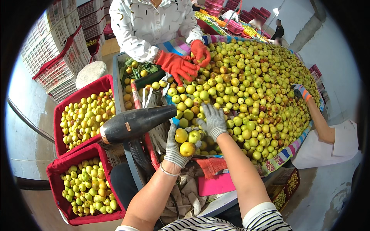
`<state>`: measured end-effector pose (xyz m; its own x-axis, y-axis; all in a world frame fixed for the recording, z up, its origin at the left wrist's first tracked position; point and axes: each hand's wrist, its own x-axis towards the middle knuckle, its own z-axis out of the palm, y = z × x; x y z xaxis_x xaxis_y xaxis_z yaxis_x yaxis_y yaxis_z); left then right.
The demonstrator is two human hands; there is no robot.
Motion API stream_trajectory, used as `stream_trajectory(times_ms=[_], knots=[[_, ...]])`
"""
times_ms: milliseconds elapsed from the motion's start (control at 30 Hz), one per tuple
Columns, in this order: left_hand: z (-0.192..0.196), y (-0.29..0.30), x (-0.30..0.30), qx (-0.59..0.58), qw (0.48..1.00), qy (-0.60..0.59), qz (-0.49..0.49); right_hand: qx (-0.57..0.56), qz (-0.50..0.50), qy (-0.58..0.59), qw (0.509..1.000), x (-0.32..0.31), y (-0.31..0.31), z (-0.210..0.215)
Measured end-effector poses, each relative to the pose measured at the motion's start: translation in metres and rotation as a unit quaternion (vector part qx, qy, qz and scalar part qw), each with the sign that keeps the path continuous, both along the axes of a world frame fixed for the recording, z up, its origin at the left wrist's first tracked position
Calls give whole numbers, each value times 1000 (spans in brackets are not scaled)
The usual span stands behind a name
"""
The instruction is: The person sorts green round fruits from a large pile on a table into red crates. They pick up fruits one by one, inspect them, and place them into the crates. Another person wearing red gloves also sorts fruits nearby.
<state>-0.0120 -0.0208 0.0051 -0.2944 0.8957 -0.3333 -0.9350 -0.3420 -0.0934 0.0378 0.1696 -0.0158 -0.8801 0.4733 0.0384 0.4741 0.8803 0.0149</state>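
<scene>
My left hand (pixel 175 148), in a grey striped glove, is cupped palm up around several yellow-green jujubes (pixel 187 149). One of them is more orange than the others. My right hand (pixel 213 122), gloved the same way, reaches onto the big heap of jujubes (pixel 246 96) with its fingers spread apart. It touches fruit at the near left edge of the heap; whether anything lies under its palm is hidden. Just left of my left hand, a black hair dryer (pixel 135 122) points its tapered nozzle toward the heap.
Two red-lined crates (pixel 58 181) of jujubes stand at the left, near tall stacks of white crates (pixel 58 38). Across the table a person in red gloves (pixel 179 67) handles fruit. Another person's gloved hand (pixel 301 92) rests on the heap's right side. A pink card (pixel 216 184) lies in front of me.
</scene>
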Motion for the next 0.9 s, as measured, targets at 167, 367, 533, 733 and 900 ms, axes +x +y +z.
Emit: stream_trajectory(times_ms=[167,367,533,733,900], knots=[[-1,2,3,22,999,26,-8,25,215,29,976,-2,-21,2],[7,-4,-2,65,997,-18,-24,-391,202,206,874,14,-27,23],[-6,-4,-7,2,1000,-19,22,-223,-75,250,939,87,38,71],[-8,-2,-2,-2,1000,1,10,-124,-123,124,977,156,72,67],[-6,0,1,0,1000,9,-9,-43,-116,107,987,129,50,39]])
